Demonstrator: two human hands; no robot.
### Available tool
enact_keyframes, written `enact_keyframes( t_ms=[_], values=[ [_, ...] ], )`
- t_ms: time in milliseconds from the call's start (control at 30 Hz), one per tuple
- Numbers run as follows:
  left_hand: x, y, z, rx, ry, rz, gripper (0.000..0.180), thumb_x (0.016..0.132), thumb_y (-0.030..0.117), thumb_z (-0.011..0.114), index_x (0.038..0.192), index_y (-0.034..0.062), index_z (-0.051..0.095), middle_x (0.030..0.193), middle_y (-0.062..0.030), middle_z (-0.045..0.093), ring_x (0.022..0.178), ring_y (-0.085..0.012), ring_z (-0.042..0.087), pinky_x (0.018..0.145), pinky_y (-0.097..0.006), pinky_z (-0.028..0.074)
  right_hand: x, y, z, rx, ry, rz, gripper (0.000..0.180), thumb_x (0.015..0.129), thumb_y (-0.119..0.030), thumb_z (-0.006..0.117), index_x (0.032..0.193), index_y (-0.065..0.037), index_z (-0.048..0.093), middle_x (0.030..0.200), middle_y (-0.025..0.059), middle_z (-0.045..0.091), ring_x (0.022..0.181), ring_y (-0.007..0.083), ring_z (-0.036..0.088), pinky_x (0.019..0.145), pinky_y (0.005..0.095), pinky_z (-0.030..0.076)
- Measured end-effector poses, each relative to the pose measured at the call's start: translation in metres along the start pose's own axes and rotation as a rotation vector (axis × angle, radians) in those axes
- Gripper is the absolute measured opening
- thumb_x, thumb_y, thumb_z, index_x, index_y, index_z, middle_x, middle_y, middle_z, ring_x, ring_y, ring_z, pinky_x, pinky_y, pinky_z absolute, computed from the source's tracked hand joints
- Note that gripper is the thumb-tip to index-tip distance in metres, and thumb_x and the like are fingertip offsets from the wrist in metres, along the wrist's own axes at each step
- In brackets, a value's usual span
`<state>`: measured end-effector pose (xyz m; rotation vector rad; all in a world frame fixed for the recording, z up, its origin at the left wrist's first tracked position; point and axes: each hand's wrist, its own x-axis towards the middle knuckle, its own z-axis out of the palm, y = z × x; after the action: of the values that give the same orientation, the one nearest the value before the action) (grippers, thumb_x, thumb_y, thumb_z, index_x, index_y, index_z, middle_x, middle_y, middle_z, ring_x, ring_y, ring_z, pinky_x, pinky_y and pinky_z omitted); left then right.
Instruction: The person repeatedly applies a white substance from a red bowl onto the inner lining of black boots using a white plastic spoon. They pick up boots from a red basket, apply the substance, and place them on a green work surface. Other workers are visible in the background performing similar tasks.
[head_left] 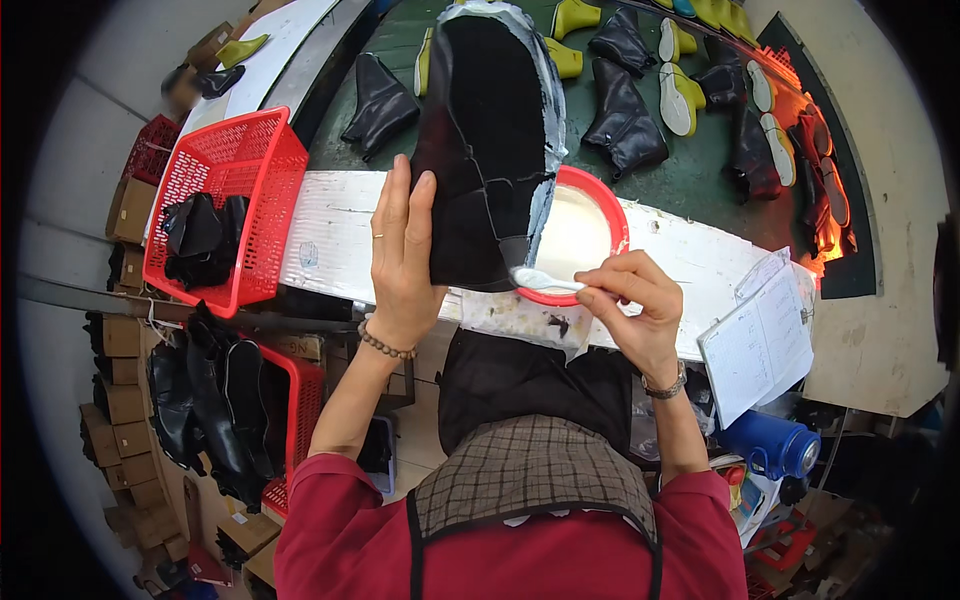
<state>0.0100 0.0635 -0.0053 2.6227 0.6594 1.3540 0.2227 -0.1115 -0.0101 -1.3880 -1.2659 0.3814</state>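
Note:
My left hand (402,250) holds up a black boot upper (490,150) by its lower left side, fingers lying along it and the thumb hidden. A whitish paste runs along the upper's top and right edge. Pinched between the thumb and fingers of my right hand (635,300) is a small white brush (545,281), probably a toothbrush. Its head touches the upper's lower right corner. Just behind the brush stands a red bowl (618,232) of creamy white liquid, partly covered by the upper.
Black boots (625,120) and yellow-green shoe lasts (682,100) stand on a green surface, some under an orange glow at right. A red basket (262,215) of black pieces is at left. An open notebook (760,345) and a blue flask (768,445) are at right.

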Motion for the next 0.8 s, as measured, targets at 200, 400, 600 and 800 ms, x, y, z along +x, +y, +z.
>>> enact_keyframes(
  t_ms=[200,400,600,800],
  values=[
    [-0.005,-0.005,-0.007,-0.124,-0.089,0.017,0.082,0.075,-0.005,0.075,0.151,-0.0046,0.044,0.157,-0.0297,0.043,0.14,-0.0469,0.047,0.115,-0.048,0.04,0.011,0.019,-0.016,-0.171,0.075,-0.011,0.013,0.086,-0.002,0.08,0.099,-0.001,0.079,0.09,0.0047,0.069,0.068,0.0082,0.06,0.058,0.0225,0.047],
    [-0.015,0.003,-0.035,-0.309,-0.299,-0.062,0.071,0.082,0.002,0.075,0.147,-0.0065,0.047,0.151,-0.0304,0.049,0.137,-0.0445,0.053,0.113,-0.046,0.043,0.031,0.043,-0.04,-0.187,0.243,-0.111,0.012,0.089,-0.002,0.078,0.101,0.0,0.078,0.09,0.005,0.068,0.068,0.0077,0.057,0.057,0.0231,0.042],
    [-0.036,-0.008,-0.048,-0.365,-0.306,-0.071,0.062,0.088,0.004,0.073,0.145,-0.0067,0.05,0.145,-0.0289,0.056,0.131,-0.0431,0.058,0.11,-0.045,0.047,0.046,0.056,-0.044,-0.176,0.242,-0.089,0.013,0.091,-0.006,0.078,0.102,0.001,0.078,0.09,0.0043,0.069,0.067,0.0065,0.054,0.057,0.0228,0.041],
    [-0.043,-0.027,-0.068,-0.422,-0.399,-0.259,0.059,0.085,0.002,0.076,0.14,-0.0073,0.056,0.132,-0.0232,0.067,0.122,-0.0308,0.066,0.106,-0.037,0.049,0.04,0.061,-0.048,-0.563,0.031,0.086,0.013,0.089,-0.013,0.077,0.097,-0.003,0.079,0.086,0.0028,0.069,0.065,0.0162,0.06,0.059,0.0303,0.045]
  ],
)
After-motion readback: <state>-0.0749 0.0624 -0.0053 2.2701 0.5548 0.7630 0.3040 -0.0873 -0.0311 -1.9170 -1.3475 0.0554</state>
